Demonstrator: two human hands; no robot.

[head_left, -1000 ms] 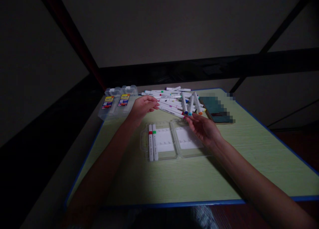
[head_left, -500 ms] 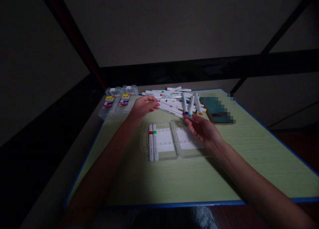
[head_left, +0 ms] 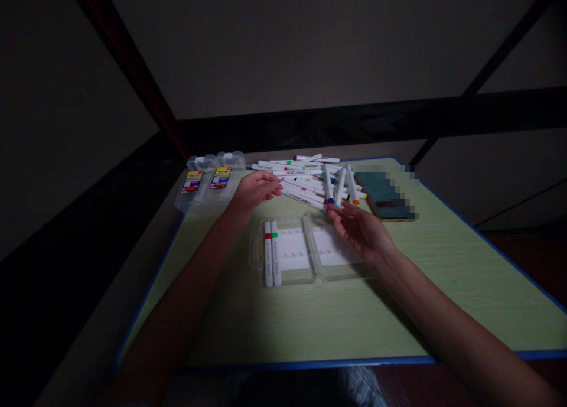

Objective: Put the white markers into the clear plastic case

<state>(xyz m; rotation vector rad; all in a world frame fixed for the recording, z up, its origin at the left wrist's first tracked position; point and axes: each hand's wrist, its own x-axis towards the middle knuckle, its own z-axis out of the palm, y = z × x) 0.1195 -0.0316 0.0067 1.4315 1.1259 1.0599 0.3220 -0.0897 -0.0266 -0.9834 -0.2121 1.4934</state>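
Note:
A white marker [head_left: 303, 199] is held slantwise between my two hands, in front of a pile of markers. My left hand [head_left: 256, 189] pinches its left end between thumb and fingers. At its other end are the fingertips of my right hand [head_left: 361, 228], closed on the tip with the palm turned partly up. Below them an opened clear plastic case [head_left: 297, 275] lies on the table, and my right hand covers part of its right half. Two white markers, one with a red band [head_left: 268, 259] and one with a green band [head_left: 277, 259], lie side by side in its left half.
Loose white markers [head_left: 305, 172] are heaped at the back of the table [head_left: 310, 330]. Clear cases with colourful labels [head_left: 220, 178] stand at the back left. A phone-like flat object [head_left: 384, 197], partly pixelated, lies to the right of the heap.
Almost nothing differs. Both hands keep their places at the marker's ends, and the marker has shifted only very slightly.

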